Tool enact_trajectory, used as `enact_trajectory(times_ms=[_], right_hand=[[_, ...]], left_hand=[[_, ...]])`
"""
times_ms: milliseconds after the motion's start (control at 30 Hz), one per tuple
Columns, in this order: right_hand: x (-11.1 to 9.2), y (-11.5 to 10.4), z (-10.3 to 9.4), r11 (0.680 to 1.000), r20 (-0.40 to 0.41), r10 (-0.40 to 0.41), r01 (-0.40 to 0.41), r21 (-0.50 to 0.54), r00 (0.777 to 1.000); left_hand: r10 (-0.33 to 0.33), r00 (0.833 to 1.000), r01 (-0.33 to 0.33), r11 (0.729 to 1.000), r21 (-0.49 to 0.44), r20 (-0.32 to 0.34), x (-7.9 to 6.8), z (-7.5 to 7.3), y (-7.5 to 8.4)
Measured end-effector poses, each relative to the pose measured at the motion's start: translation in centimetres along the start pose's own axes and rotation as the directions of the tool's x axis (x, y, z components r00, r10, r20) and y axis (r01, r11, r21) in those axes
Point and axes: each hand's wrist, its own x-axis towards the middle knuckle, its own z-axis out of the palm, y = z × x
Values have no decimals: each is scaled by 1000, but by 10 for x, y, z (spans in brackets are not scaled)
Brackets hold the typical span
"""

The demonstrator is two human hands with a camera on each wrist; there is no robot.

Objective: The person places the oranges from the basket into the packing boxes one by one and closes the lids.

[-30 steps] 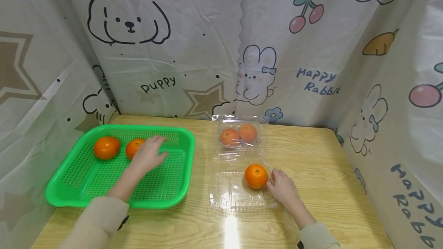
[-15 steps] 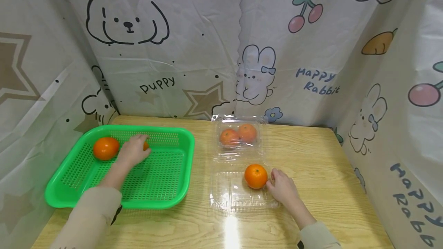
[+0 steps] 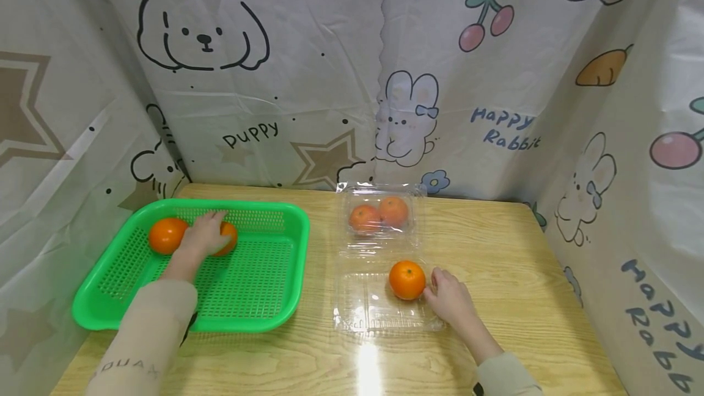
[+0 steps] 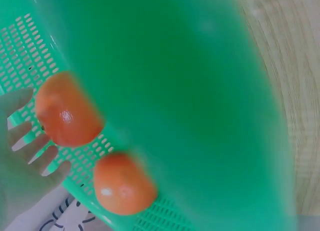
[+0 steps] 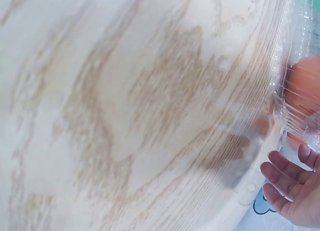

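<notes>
In the head view my left hand (image 3: 205,234) reaches into a green plastic basket (image 3: 299,243), over one orange (image 3: 228,239) and beside another orange (image 3: 167,236). The left wrist view shows its fingers spread, thumb and fingertips close around the near side of an orange (image 4: 70,111); I cannot tell whether they touch. My right hand (image 3: 452,299) rests at the right edge of a clear plastic clamshell box (image 3: 357,313), fingers loosely bent. An orange (image 3: 407,280) lies in the box's front half, just left of these fingertips. Two more oranges (image 3: 365,219) show through clear plastic in the back half.
Both containers stand on a light wood table (image 3: 484,249), the basket left and the box at centre. A patterned cloth (image 3: 324,78) hangs behind the table and along both sides.
My left hand has moved left and lower in the basket, from right of the orange to over it, with its fingers now around its left side. The right hand has stayed still.
</notes>
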Motion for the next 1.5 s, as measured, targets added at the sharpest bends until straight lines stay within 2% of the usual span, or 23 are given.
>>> enact_trajectory(times_ms=[200,400,733,1000,1367,1500], right_hand=[[1,1,-1,1000,13,6,-6,-4,1000],[0,1,-1,1000,15,5,-5,-2,1000],[0,0,-1,1000,10,9,-9,-3,1000],[0,-1,-1,1000,20,14,-14,0,1000],[1,0,-1,1000,15,11,-11,2,1000],[1,0,-1,1000,13,12,-12,5,1000]], left_hand=[[-22,998,22,1000,2,67,4,2,-3],[-47,993,45,999,16,109,6,0,0],[-60,990,58,998,23,125,9,1,3],[-83,983,77,996,43,166,9,3,3],[-81,987,70,994,85,141,6,3,13],[-68,989,56,994,96,129,8,5,11]])
